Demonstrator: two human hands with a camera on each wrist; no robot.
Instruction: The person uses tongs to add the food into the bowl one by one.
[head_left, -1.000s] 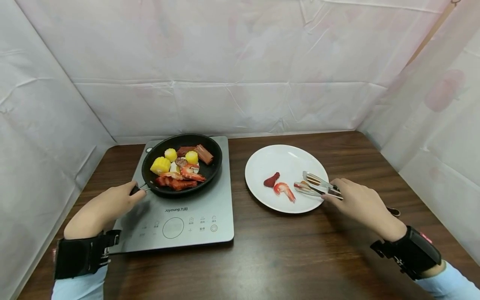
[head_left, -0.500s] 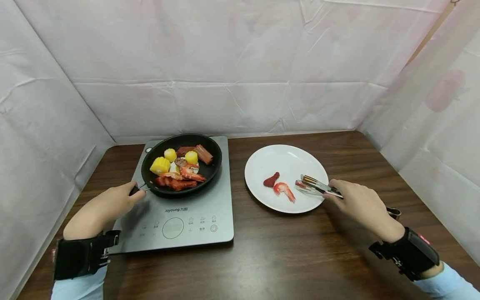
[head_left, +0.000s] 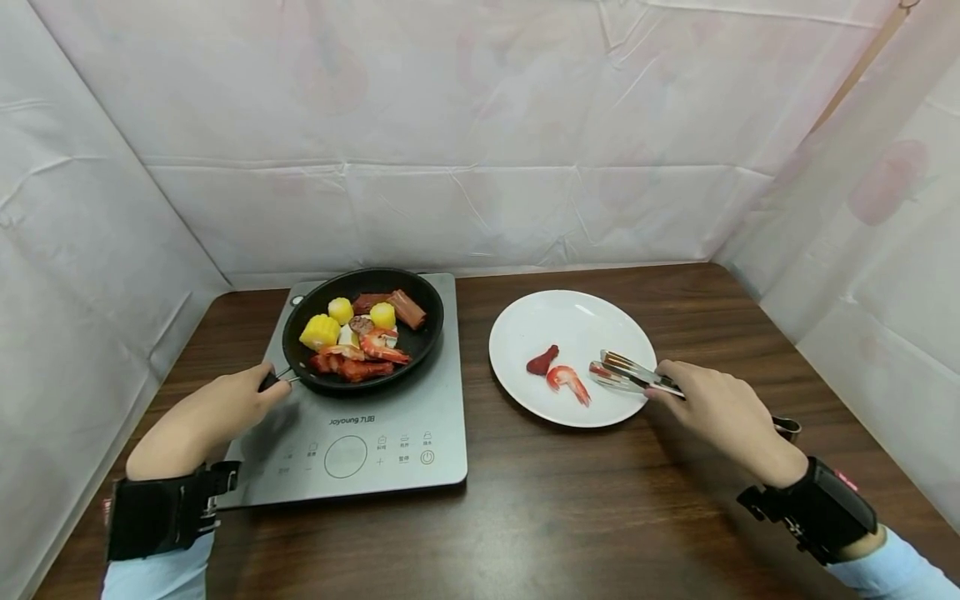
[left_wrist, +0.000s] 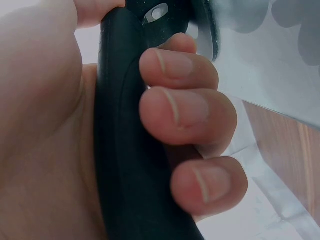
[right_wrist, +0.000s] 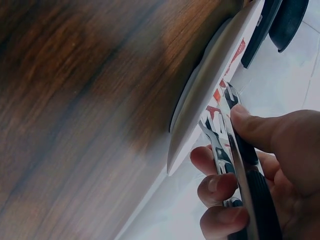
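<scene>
My left hand [head_left: 213, 408] grips the pan handle [left_wrist: 125, 150]; my right hand [head_left: 720, 408] holds tongs [head_left: 626, 372], tips narrowly apart over the plate's [head_left: 525, 321] right edge, beside the shrimp [head_left: 568, 382]. Risk: a shallow pinch could let the shrimp slide off the plate.

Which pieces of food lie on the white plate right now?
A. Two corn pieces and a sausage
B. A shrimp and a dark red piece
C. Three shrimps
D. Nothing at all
B: the head view shows a shrimp and a dark red piece lying on the white plate, beside the tips of the tongs in the right hand.
</scene>
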